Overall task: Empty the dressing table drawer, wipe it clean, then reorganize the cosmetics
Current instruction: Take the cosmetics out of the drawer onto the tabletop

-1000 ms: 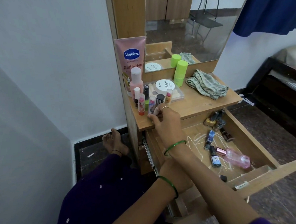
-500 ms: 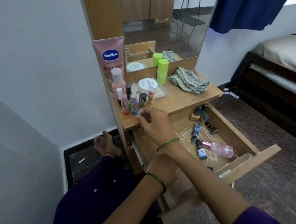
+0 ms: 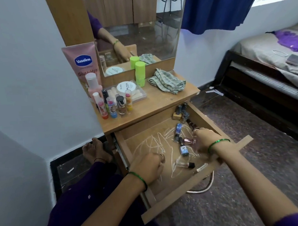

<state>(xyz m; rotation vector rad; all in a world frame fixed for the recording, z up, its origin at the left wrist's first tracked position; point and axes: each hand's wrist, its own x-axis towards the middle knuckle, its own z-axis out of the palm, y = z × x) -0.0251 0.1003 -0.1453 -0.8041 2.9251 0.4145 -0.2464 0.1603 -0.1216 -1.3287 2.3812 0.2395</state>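
Note:
The wooden drawer [image 3: 127,149] stands pulled out, with white scribbles on its floor. My right hand [image 3: 206,140] reaches into its right side and curls over a pink bottle whose rose-gold cap [image 3: 188,140] sticks out. Close by lie a small blue bottle [image 3: 184,150], a blue tube [image 3: 177,130] and a clear vial with a black cap [image 3: 184,164]. Nail polish bottles [image 3: 180,113] cluster in the back right corner. My left hand [image 3: 147,167] rests loosely curled on the drawer floor at the left, holding nothing. A row of lip balm sticks [image 3: 113,105] stands on the tabletop [image 3: 161,101].
A Vaseline tube [image 3: 83,64], a white jar on a clear box [image 3: 126,88], a green container [image 3: 140,73] and a crumpled cloth [image 3: 167,80] also sit on the top, below the mirror [image 3: 140,27]. A bed [image 3: 266,55] stands at right. My foot [image 3: 96,150] rests beside the drawer.
My right hand has left the row of sticks on the tabletop and dropped into the drawer onto the pink bottle. My left hand has come out from under it to the drawer floor.

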